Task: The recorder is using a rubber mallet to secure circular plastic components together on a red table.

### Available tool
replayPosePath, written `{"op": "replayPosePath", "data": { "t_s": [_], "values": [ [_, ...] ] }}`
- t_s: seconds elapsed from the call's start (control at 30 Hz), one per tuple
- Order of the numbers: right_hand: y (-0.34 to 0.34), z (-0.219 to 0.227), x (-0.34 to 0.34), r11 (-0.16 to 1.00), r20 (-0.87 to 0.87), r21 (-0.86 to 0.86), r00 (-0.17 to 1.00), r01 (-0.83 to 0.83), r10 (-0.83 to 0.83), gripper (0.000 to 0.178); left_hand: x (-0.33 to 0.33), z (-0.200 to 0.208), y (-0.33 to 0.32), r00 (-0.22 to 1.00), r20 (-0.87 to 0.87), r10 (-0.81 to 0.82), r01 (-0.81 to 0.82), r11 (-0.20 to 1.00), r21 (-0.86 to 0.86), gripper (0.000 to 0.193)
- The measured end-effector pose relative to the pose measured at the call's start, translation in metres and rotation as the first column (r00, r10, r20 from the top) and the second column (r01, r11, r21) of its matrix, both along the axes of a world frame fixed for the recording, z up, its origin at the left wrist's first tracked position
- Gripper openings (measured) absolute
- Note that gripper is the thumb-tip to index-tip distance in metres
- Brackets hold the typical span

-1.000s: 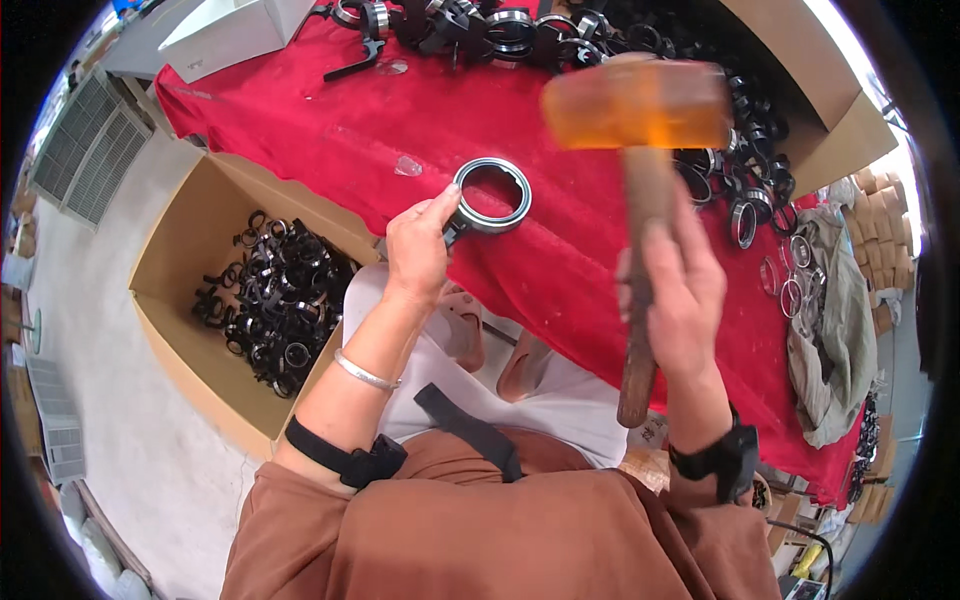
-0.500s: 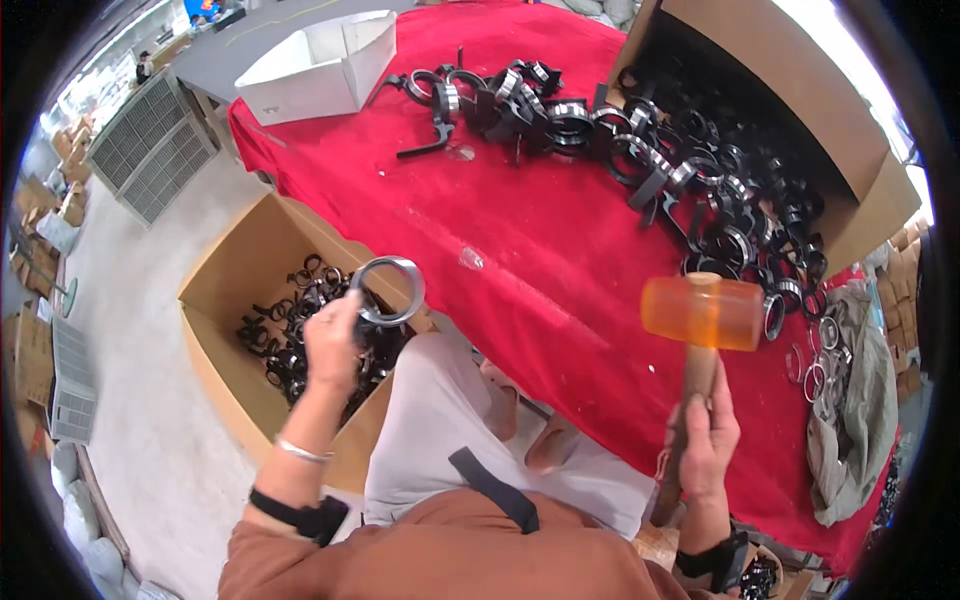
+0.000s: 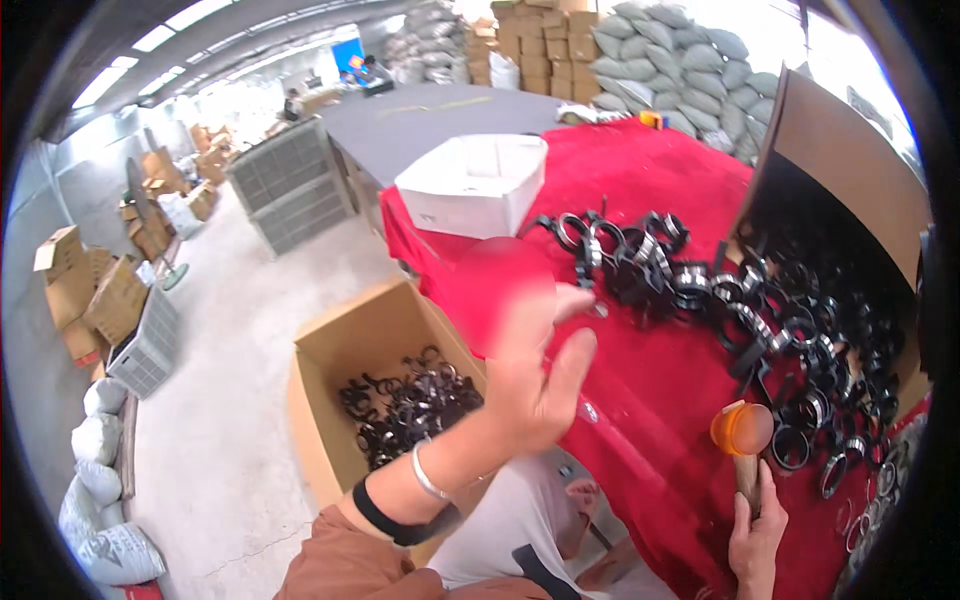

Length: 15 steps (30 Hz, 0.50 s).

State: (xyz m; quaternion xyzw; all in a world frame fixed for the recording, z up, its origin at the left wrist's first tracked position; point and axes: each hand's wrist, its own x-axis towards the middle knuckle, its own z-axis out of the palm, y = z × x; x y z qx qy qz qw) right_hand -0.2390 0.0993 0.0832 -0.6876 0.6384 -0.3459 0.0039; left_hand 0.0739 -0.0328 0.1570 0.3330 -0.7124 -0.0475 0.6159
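My left hand (image 3: 535,385) is raised over the near left edge of the red-covered table (image 3: 650,480). Its thumb and a finger are apart, nothing shows between them, and a smear hides part of the hand. Further right, my right hand (image 3: 758,530) is wrapped round the wooden handle of a mallet (image 3: 742,430) with a translucent orange head. Black ring-shaped clamps with shiny metal bands (image 3: 690,285) lie in a long heap beyond both hands. Below my left forearm, more black ring parts (image 3: 420,400) fill the bottom of an open cardboard box (image 3: 325,370) on the floor.
A white tray (image 3: 470,205) stands at the table's far left corner. A large tipped cardboard box (image 3: 850,170) spills clamps at the right. Grey table (image 3: 430,115), stacked sacks (image 3: 680,65) and a grey crate (image 3: 290,190) are further off.
The ring part is no longer in my left hand, which has moved right and across the box toward the table. The view has swung up and left; the mallet is still in my right hand.
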Motion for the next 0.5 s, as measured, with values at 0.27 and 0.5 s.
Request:
{"op": "replayPosePath", "data": {
  "t_s": [0.27, 0.5],
  "values": [
    [-0.050, -0.016, -0.019, 0.989, -0.439, -0.093, 0.887, 0.113, -0.142, 0.052, 0.016, 0.060, 0.092, 0.974, -0.073, -0.215, 0.140, 0.822, -0.553, 0.027],
    [-0.033, 0.025, 0.015, 0.963, -0.317, -0.264, 0.947, -0.049, -0.039, 0.045, 0.032, 0.108, 0.153, 0.935, -0.248, -0.253, 0.000, 0.700, -0.714, 0.023]
  ]
}}
